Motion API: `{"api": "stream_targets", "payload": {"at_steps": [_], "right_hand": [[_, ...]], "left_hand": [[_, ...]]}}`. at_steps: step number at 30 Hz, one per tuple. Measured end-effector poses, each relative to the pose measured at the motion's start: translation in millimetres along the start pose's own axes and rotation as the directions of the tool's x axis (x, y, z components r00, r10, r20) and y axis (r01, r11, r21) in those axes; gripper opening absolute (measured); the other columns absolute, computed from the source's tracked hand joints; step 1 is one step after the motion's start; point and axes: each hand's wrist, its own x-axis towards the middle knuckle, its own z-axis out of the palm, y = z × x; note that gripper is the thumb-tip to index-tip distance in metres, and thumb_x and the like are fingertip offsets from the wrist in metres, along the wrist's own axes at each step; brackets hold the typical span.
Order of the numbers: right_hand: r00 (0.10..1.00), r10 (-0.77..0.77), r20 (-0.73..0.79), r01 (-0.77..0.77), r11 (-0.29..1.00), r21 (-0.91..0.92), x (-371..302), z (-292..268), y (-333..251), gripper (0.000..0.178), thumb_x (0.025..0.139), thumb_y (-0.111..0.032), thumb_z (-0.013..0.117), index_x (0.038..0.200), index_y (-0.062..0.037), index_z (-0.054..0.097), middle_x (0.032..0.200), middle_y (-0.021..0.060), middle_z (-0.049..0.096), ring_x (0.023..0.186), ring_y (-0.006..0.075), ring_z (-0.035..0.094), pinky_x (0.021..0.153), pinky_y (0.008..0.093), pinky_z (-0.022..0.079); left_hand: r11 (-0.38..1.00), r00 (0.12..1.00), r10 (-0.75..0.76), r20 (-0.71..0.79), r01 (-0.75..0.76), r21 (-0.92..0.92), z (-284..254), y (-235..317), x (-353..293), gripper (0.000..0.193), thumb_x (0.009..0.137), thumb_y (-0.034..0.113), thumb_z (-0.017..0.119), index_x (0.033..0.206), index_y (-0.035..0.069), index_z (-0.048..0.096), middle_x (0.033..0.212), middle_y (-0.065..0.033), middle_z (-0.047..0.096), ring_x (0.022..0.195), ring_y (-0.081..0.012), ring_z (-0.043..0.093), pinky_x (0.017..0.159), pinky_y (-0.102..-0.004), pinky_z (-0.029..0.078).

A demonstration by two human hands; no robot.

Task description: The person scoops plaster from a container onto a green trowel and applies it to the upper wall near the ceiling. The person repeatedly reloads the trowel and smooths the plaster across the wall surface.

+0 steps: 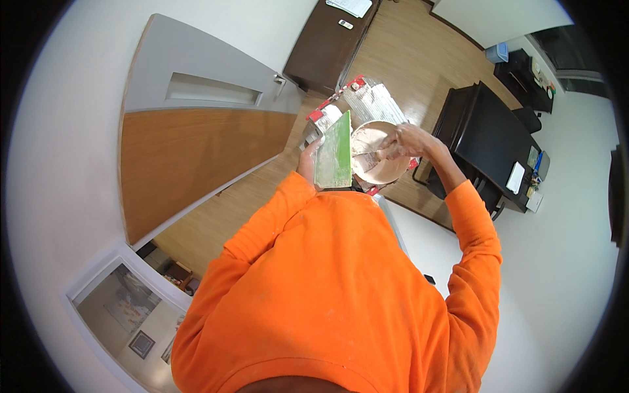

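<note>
At upper centre, the left hand (307,160), angled up-right, clamps a green, flat, paste-smeared plate (335,154); the right hand (414,141), angled up-left, clasps a scraper (368,160) inside a round, pale bucket (396,177), fingers together.

The head camera looks steeply down from the person's side of the bucket (388,173), facing past it to the floor (406,56) beyond. The orange shirt (341,281), nearest the lens, spreads below the bucket; the door (203,157) stands left of it.
</note>
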Motion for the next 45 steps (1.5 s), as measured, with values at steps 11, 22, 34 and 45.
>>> {"api": "stream_targets", "payload": {"at_steps": [11, 22, 34, 45], "right_hand": [[0.965, 0.183, -0.189, -0.1, 0.919, 0.381, -65, -5, -7, 0.037, 0.073, -0.023, 0.076, 0.106, -0.0069, 0.076, 0.09, 0.0133, 0.074, 0.073, 0.0217, 0.066, 0.077, 0.0337, 0.054], [0.929, 0.217, -0.3, -0.082, 0.912, 0.403, -40, 29, 7, 0.041, 0.072, -0.028, 0.078, 0.104, -0.0025, 0.075, 0.102, 0.0151, 0.073, 0.086, 0.0265, 0.068, 0.083, 0.037, 0.054], [0.902, 0.279, -0.329, -0.063, 0.84, 0.538, -49, 59, -9, 0.043, 0.077, -0.024, 0.076, 0.112, -0.0003, 0.071, 0.108, 0.0188, 0.071, 0.095, 0.0287, 0.067, 0.09, 0.0381, 0.05], [0.817, 0.331, -0.472, -0.059, 0.862, 0.504, -71, 83, -29, 0.042, 0.074, -0.019, 0.076, 0.113, -0.0033, 0.072, 0.104, 0.0156, 0.069, 0.096, 0.0273, 0.064, 0.089, 0.036, 0.049]], "left_hand": [[1.0, 1.0, -0.016, 0.016, 0.016, 0.02, -34, 4, 8, 0.058, 0.096, 0.046, 0.042, 0.146, 0.015, 0.041, 0.139, -0.0129, 0.05, 0.123, -0.0327, 0.049, 0.101, -0.0697, 0.035], [0.996, 0.998, -0.029, 0.061, 0.023, 0.092, -24, 8, 7, 0.062, 0.098, 0.045, 0.041, 0.147, 0.008, 0.038, 0.145, -0.0188, 0.045, 0.133, -0.0331, 0.043, 0.112, -0.0483, 0.032], [1.0, 0.999, 0.024, 0.04, -0.023, -0.012, -31, 0, 14, 0.06, 0.098, 0.042, 0.04, 0.149, 0.011, 0.037, 0.145, -0.0176, 0.044, 0.133, -0.0326, 0.043, 0.112, -0.0519, 0.032], [0.991, 0.991, 0.132, 0.007, -0.132, 0.013, -11, 23, 0, 0.059, 0.097, 0.043, 0.045, 0.147, 0.012, 0.039, 0.142, -0.0183, 0.046, 0.128, -0.0347, 0.045, 0.112, -0.0515, 0.032]]}}
